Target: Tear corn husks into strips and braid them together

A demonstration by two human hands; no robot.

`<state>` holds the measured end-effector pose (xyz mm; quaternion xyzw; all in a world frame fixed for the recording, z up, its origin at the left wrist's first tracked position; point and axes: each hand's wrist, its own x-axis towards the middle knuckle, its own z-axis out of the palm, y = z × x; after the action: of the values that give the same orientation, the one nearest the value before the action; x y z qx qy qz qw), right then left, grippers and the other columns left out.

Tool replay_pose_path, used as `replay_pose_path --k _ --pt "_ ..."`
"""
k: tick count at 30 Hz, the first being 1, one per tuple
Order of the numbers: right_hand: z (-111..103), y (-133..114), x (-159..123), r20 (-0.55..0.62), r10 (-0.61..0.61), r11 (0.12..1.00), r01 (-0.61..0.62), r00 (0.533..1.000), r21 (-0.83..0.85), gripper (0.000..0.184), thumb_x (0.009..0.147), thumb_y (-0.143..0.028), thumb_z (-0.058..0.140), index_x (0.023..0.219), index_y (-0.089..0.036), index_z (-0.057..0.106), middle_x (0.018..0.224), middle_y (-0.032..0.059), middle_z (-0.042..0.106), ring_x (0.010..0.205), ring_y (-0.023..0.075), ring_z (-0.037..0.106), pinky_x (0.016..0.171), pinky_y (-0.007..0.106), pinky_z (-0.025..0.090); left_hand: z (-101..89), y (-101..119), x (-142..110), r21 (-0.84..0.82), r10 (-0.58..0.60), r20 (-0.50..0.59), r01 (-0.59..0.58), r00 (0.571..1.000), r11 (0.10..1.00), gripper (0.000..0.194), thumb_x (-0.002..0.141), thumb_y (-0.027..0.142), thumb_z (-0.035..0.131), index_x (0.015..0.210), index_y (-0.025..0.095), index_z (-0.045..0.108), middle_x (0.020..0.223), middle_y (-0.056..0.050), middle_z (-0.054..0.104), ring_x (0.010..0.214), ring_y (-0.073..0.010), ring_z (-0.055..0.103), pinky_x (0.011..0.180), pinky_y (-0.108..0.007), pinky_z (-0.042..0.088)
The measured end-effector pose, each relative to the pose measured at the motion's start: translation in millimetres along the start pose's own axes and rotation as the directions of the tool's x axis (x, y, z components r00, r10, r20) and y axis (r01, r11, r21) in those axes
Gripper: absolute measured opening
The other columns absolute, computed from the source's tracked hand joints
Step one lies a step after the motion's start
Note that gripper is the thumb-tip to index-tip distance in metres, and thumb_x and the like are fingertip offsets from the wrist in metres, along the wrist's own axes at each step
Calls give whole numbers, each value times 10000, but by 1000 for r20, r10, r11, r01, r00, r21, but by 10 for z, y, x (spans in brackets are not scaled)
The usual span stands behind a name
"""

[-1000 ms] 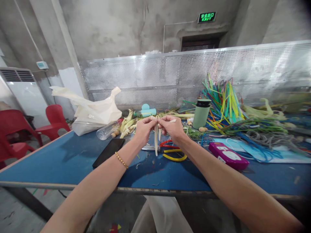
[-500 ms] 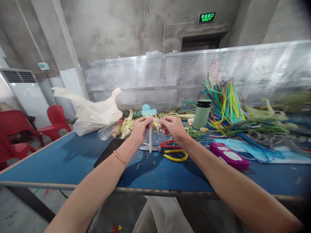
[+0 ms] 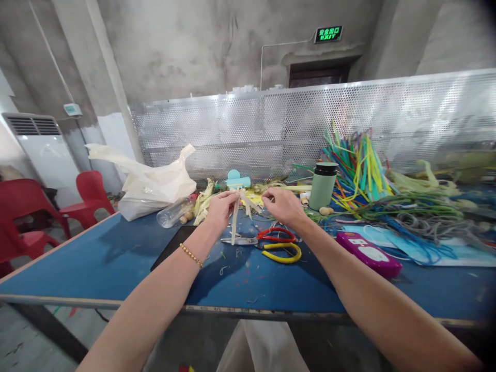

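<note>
Above the blue table (image 3: 96, 258), my left hand (image 3: 219, 209) pinches the top of a pale husk strip (image 3: 234, 225) that hangs straight down. My right hand (image 3: 284, 205) is closed a short way to the right, pinching a thinner sliver (image 3: 251, 203) that runs slanting from the strip's top towards it. Scissors with red and yellow handles (image 3: 277, 244) lie on the table just below both hands. A black phone (image 3: 170, 247) lies flat under my left forearm.
A cream plastic bag (image 3: 155, 181) and a clear bottle (image 3: 174, 212) lie at the left rear. A green flask (image 3: 323, 184), coloured strips (image 3: 356, 165), a magenta case (image 3: 368, 254) and tangled cords (image 3: 418, 217) fill the right. Red chairs (image 3: 23, 206) stand left of the table.
My hands have moved apart, and a thin sliver has split from the hanging husk strip. Both hands have drifted slightly lower and leftward over the table.
</note>
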<state>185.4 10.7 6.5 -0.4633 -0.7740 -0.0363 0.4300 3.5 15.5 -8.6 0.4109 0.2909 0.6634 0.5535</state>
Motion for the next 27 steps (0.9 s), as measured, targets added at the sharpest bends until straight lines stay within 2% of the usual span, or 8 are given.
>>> replay_pose_path --k 3,7,11,14,17,19,23,27 --pt "5 -54 -24 -96 -254 962 242 962 -124 159 846 -177 522 853 -162 680 835 83 658 795 187 584 719 295 425 1 -15 11 -20 -4 11 5 1000 1000 185 555 131 778 689 104 654 602 -13 620 545 -99 579 594 -245 465" --pt "110 -239 -108 45 -582 796 580 812 -175 230 903 -144 449 1017 -151 649 890 96 615 852 201 527 751 314 412 23 -32 -3 -53 37 28 -36 999 998 177 524 109 773 629 109 631 602 -7 616 551 -84 549 576 -229 441" --pt "174 -399 -159 157 -709 634 718 688 -287 185 911 -142 455 917 -161 639 966 124 599 931 232 481 793 372 383 44 -36 -50 -65 36 73 -32 997 997 174 490 70 741 602 112 615 616 -6 621 564 -87 534 551 -224 403" --pt "149 -439 -166 170 -739 592 750 651 -296 201 926 -140 424 893 -165 620 936 116 607 928 227 489 798 370 382 47 -32 -72 -67 5 80 1 997 998 190 497 82 737 647 117 625 652 -10 635 583 -96 543 566 -231 401" --pt "130 -412 -164 67 -713 671 707 698 -223 212 928 -149 399 901 -159 609 960 121 631 913 219 518 807 364 401 54 -27 -73 -70 10 70 -5 997 998 191 504 78 734 650 123 620 659 -4 634 595 -90 543 594 -233 407" --pt "148 -372 -166 -12 -652 754 646 758 -120 180 908 -162 422 907 -157 602 961 125 648 894 215 548 805 358 422 64 -26 -69 -58 20 56 -16 998 998 180 509 83 736 641 126 621 636 0 625 581 -87 537 597 -237 411" --pt "202 -308 -168 -136 -331 918 353 934 184 119 874 -224 498 920 -178 599 818 68 663 698 166 585 684 296 457 95 -23 -77 -15 -15 76 16 997 1000 187 532 149 766 677 118 651 641 -26 643 570 -106 562 569 -252 412" --pt "194 -294 -131 -120 -9 844 72 993 531 152 816 -322 594 909 -201 602 741 22 647 613 145 586 594 263 465 117 -22 -100 23 19 116 -21 993 1000 214 536 180 789 700 110 670 654 -35 655 578 -114 587 538 -238 392"
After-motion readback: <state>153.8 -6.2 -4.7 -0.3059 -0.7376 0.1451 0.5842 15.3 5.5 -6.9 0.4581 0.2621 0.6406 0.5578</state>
